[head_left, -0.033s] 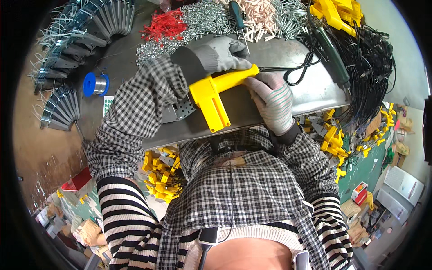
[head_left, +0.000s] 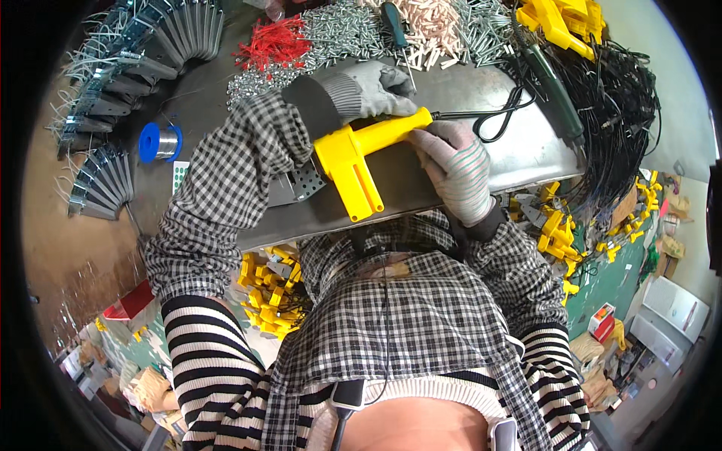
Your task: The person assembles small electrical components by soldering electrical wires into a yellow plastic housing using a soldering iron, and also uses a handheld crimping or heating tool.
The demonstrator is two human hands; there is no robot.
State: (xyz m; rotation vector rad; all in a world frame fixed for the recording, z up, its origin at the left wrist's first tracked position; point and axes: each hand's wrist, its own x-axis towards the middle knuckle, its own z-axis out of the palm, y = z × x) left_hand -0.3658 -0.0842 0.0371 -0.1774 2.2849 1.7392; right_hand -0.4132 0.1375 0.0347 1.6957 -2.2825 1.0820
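Note:
A yellow plastic pistol-shaped housing (head_left: 355,171) is held just above the near edge of the metal table. A black cable (head_left: 459,115) leaves the end of its handle. My left hand (head_left: 376,92), in a grey glove, lies along the handle's far side with its fingers curled; part of its grip is hidden behind the handle. In a pale striped glove, my right hand (head_left: 455,167) pinches the handle close to the cable end. A flat grey metal piece with holes (head_left: 307,184) shows beside the housing, partly behind my left sleeve.
Screws (head_left: 342,37), red pieces (head_left: 272,43), pale pegs (head_left: 432,30) and a screwdriver (head_left: 394,26) lie at the far side. A dark green power screwdriver (head_left: 555,94) and black cables (head_left: 613,120) are right. A solder spool (head_left: 159,141) and grey metal parts (head_left: 101,184) stand left.

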